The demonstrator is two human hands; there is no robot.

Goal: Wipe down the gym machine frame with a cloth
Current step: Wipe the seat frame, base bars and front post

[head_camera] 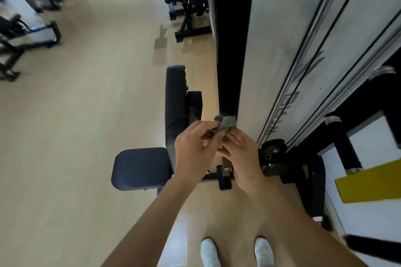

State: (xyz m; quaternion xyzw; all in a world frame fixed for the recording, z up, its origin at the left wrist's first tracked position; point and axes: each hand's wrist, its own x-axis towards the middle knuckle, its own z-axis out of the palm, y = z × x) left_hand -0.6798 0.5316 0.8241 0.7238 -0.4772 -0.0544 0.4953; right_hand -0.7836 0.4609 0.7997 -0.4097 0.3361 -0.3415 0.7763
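small grey cloth (225, 124) bunched up, in front of the black frame post (233, 50), at 12 o'clock from both hands; can't tell if it touches the post. left hand (195, 147) pinches it from the 9 o'clock side, fingers curled. right hand (242, 154) reaches fairly straight fingers to the cloth's 5 o'clock edge; can't tell if it grips. cloth looks light, soft, floppy, nothing to break; probably better spread flat over the palm than held in a wad. post looks stiff, smooth, fixed. seat pad (141, 167) at 8 o'clock from the hands.
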